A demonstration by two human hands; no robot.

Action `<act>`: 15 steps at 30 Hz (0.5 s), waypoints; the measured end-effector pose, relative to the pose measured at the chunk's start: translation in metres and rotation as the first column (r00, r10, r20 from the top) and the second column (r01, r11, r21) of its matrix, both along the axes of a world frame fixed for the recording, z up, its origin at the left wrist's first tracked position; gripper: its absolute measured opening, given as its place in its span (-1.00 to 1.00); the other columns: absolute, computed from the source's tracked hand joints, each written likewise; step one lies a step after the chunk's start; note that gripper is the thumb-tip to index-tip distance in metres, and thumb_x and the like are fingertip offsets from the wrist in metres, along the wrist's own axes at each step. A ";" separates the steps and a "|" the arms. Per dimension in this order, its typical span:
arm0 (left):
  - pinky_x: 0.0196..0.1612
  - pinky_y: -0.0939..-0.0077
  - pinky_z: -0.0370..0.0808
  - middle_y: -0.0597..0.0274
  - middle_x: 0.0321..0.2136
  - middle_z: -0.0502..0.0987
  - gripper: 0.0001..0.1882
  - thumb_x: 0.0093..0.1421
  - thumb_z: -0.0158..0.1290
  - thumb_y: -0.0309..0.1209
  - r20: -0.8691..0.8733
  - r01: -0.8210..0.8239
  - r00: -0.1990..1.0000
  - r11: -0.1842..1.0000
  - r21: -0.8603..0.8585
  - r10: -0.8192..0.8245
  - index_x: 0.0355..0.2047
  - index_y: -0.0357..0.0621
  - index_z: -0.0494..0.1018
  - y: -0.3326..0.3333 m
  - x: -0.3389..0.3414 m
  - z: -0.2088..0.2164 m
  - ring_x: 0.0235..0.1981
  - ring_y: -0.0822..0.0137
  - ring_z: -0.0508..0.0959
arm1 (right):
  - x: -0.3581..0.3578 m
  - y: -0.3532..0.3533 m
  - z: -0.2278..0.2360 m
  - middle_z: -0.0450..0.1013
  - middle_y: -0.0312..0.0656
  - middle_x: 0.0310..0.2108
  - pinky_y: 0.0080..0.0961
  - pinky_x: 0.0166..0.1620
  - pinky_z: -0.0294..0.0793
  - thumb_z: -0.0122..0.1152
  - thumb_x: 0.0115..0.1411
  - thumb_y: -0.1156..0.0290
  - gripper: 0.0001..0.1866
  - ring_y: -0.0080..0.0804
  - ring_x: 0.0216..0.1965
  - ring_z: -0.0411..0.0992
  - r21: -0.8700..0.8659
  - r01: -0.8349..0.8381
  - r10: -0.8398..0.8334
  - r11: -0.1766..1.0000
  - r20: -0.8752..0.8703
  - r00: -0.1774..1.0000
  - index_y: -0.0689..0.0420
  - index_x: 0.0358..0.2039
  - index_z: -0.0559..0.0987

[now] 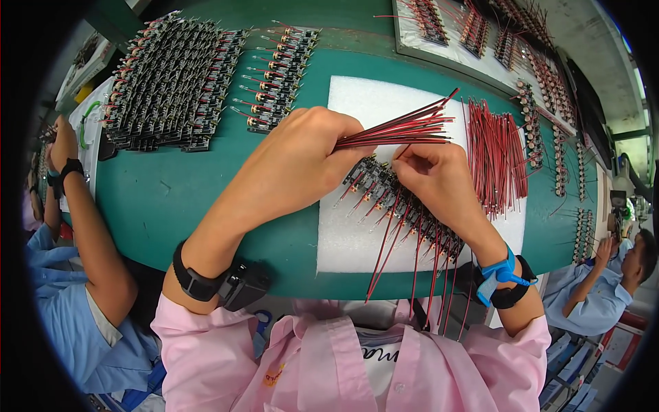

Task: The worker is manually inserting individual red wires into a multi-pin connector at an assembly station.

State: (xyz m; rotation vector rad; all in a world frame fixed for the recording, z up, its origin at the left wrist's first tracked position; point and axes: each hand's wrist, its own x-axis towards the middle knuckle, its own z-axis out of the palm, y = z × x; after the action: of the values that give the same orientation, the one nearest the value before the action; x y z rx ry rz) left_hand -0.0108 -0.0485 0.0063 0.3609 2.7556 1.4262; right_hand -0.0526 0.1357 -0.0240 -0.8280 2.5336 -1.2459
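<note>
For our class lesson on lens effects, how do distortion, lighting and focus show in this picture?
Head view: the green table's near edge bows and black fills the corners; head view: the white foam sheet looks brightly lit; head view: the left hand and red-and-black wire bundle look fairly sharp.

Your left hand (309,156) hides the near ends of the red-and-black wire bundle (405,128). Your right hand (437,177) covers part of the circuit-board row (420,218), and whether its fingertips pinch anything is too small for you to tell. The picture's edge cuts off the white tray (410,36) and the co-worker (103,343) on your left.
</note>
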 end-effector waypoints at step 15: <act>-0.52 0.31 0.29 -0.08 -0.69 0.37 -0.86 -0.06 -0.04 -0.49 0.149 0.091 0.986 0.986 -0.137 -0.071 -0.54 -0.35 0.43 0.000 0.000 0.012 -0.60 0.03 0.40 | 0.002 -0.004 0.006 0.33 -0.10 -0.63 -0.53 -0.53 0.30 0.03 -0.20 0.65 -0.90 -0.30 -0.63 0.33 -0.073 -0.061 0.049 0.995 -0.168 0.985 0.29 -0.57 0.45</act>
State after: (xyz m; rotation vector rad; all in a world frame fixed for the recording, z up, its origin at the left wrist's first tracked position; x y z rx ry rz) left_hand -0.0105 -0.0482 0.0185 0.3471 2.6744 1.1784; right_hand -0.0504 0.1319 -0.0178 -1.0537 2.5833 -1.3165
